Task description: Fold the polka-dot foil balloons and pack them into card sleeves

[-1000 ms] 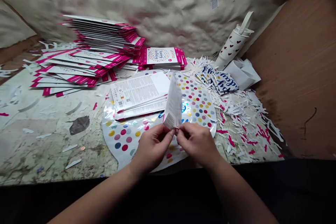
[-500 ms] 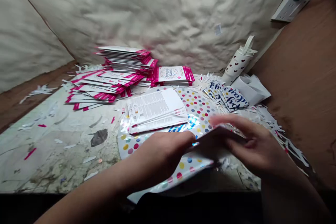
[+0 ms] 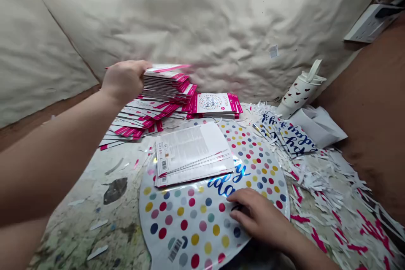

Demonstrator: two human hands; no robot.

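Observation:
My left hand [image 3: 125, 80] reaches to the tall stack of pink-and-white flat packets [image 3: 164, 88] at the back left. Its fingers are closed at the left edge of the topmost packet [image 3: 167, 68]; the fingertips are partly hidden. My right hand [image 3: 257, 215], empty with fingers apart and slightly curled, rests low over a flat foil balloon [image 3: 196, 219] with coloured dots and blue lettering. A small pile of white printed packets [image 3: 190, 147], back side up, lies on the balloon between the two hands.
Fanned packets [image 3: 136, 120] lie below the tall stack, with a shorter pile [image 3: 215, 102] beside it. At the right are a white tumbler with hearts [image 3: 300, 93], folded foil pieces [image 3: 294, 139], white paper [image 3: 319, 124] and paper scraps [image 3: 335, 202]. A power strip [image 3: 367, 23] is on the side wall.
My left hand has moved from the front up to the tall stack at the back left. My right hand has let go of the flat piece both hands held and lowered onto the balloon.

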